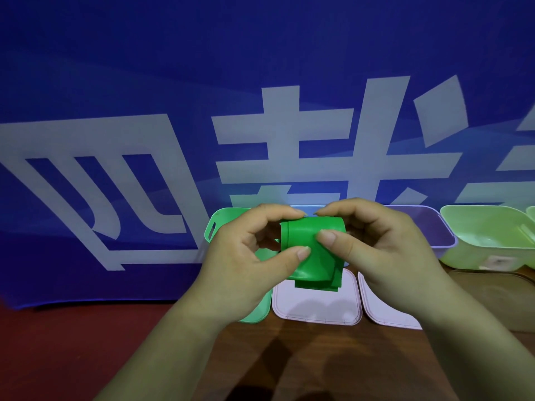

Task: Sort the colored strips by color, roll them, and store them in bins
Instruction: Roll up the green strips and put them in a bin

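Head view: both hands are up over the tabletop (318,369), mid-frame, w/ a green strip (311,238) btwn them. The left hand (246,256) pinches the roll's left end, thumb in front and fingers curled over the top; the right hand (379,250) grips the right side the same way, thumb pressed on the front. The strip is partly wound, w/ a loose tail hanging below the roll above a pink lid (315,308). So the step in hand looks like rolling, not yet storing. Next move prob. calls for winding in the tail w/ steady thumb pressure so the coil doesn't spring open, then dropping it in a bin. The green bin (215,225), just behind the left hand, seems the match; the purple bin (431,227) and pale green bin (489,238) sit farther right.
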Tool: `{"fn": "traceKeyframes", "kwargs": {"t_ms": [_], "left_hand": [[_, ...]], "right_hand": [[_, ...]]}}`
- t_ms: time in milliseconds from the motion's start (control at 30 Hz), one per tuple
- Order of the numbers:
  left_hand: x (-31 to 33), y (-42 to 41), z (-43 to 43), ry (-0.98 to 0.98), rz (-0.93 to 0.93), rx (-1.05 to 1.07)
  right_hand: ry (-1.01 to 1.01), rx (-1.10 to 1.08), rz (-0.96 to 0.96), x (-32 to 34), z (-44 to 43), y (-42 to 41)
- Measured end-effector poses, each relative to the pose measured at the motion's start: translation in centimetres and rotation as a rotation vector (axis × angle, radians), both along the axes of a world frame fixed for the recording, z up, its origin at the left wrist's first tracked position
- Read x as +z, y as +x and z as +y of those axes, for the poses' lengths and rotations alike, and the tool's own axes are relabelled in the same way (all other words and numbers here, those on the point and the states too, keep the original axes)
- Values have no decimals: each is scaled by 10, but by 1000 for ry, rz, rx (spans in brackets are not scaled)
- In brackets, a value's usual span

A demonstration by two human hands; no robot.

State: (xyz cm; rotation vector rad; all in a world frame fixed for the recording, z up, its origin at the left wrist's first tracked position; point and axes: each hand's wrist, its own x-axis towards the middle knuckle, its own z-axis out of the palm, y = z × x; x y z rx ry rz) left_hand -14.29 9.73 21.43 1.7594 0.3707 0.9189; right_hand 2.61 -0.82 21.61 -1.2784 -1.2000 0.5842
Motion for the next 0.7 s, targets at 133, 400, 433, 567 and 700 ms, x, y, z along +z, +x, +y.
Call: {"fn": "traceKeyframes", "kwargs": {"t_ms": [133,400,433,567,700], "left_hand": [[-1,2,0,-33,-14,8],[-2,4,0,-134,-16,19],[-2,4,0,-139,-18,19],[-3,5,0,-136,-7,13],[-2,5,0,-138,11,-9]], "right_hand": [[-8,35,19,-1,-1,1],[7,55,-38,-3,-4,0],[11,59,-38,-3,-4,0],[33,50,-38,-4,-4,1],[49,36,-18,-5,-2,1]]}}
